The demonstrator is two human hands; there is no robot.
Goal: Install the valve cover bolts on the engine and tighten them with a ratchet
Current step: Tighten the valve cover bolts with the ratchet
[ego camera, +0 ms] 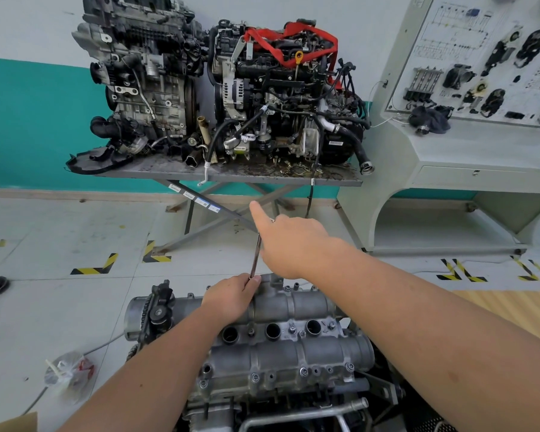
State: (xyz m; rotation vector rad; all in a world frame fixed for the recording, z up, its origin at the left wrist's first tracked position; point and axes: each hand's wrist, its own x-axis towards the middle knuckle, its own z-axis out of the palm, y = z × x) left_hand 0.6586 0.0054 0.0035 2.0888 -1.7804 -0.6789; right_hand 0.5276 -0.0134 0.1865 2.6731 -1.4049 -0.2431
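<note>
While the ratchet [255,255] stood near upright over the valve cover's [293,310] far edge, its top was gripped by the right hand [289,244], forefinger extended, and its base pinched by the left hand [231,294]; no writing was legible.

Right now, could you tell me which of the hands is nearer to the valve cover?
Left. The left hand rests at the valve cover's far edge, pinching the ratchet shaft; the right hand grips the ratchet higher, above the cover.
</note>
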